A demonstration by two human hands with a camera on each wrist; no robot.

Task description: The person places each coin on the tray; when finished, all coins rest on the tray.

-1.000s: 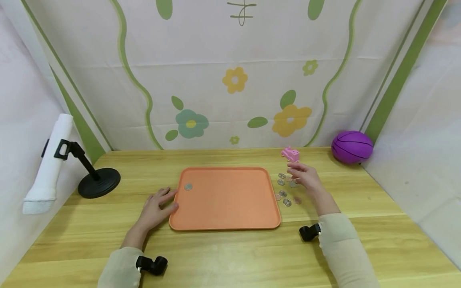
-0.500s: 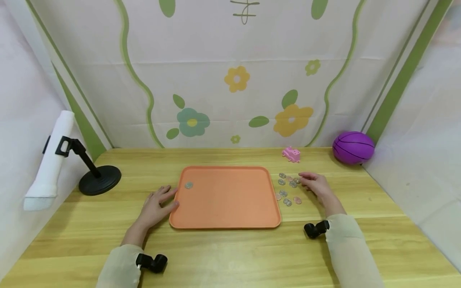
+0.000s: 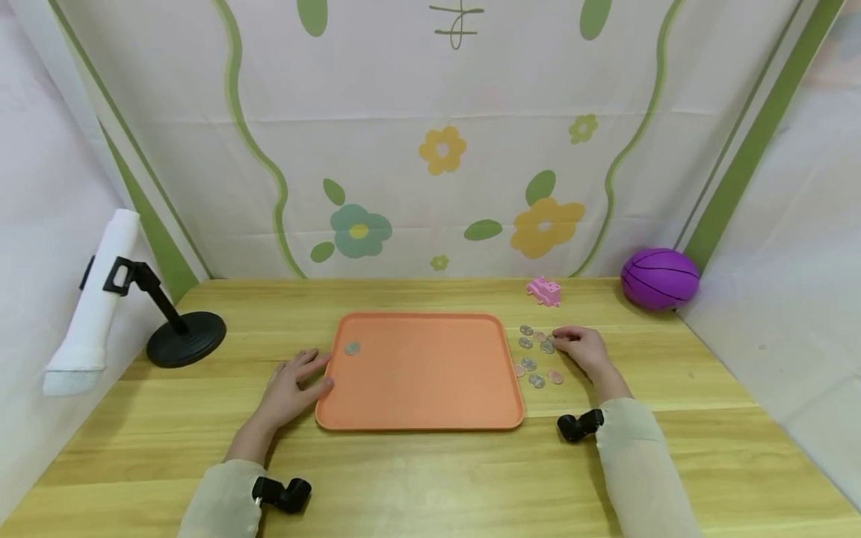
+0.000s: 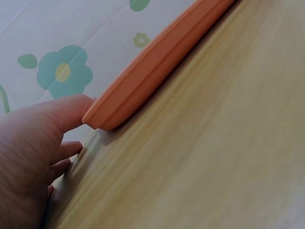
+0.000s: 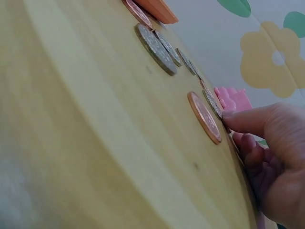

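Coins clustered on table at 3 o'clock of orange tray, just off its edge. Right hand nearest, at cluster's 3 o'clock, fingertips pinching at a far coin. Left hand flat, fingers relaxed, touching tray's 9 o'clock edge.

Bright even light, soft shadows, blurred wrist-view foregrounds

From my feed, wooden table carries an orange tray at centre, loose coins just beside it at 3 o'clock, pink toy & purple ball twd 1-2 o'clock, black lamp base at 9, both hands resting on it.
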